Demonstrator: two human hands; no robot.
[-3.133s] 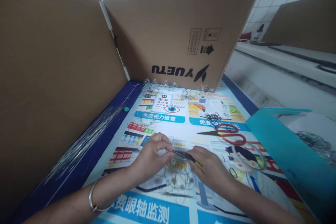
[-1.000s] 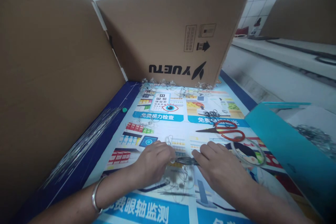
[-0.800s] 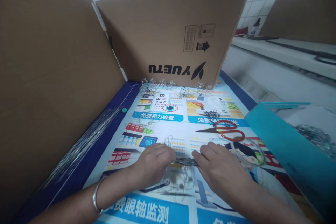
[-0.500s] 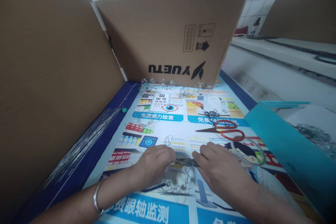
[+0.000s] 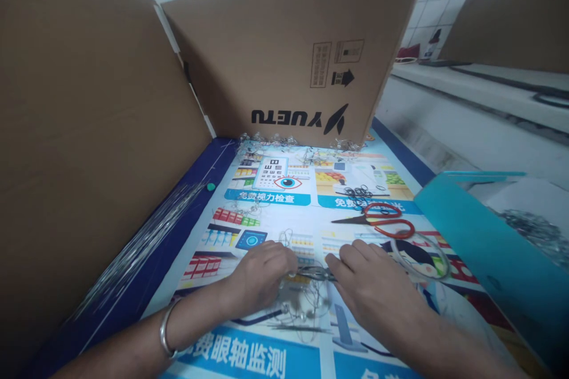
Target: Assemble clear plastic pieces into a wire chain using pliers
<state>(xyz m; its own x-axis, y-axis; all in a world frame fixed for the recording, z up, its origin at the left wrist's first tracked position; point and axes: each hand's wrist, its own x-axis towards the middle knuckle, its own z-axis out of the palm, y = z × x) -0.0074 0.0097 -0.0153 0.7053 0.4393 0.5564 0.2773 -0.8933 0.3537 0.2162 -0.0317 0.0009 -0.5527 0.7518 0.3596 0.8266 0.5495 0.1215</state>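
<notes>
The right hand (image 5: 367, 287) closes around one pair of pliers (image 5: 316, 273), tips against the left hand (image 5: 262, 275), which pinches a small, mostly hidden piece. Tangled wire pieces (image 5: 302, 328), uncountable, lie just nearer. Farther right: one scissors (image 5: 371, 222), one teal box (image 5: 480, 254). Two cardboard panels (image 5: 284, 59) bound left and far edges.

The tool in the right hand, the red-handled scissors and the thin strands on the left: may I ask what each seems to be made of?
Tool: probably steel, judging by its grey sheen; its grip is hidden.
Scissors: dark, dull metal blades, likely steel; the smooth red handles may be plastic-coated.
Strands: likely bare metal wire, given their silvery glints, though clear plastic remains possible.
</notes>
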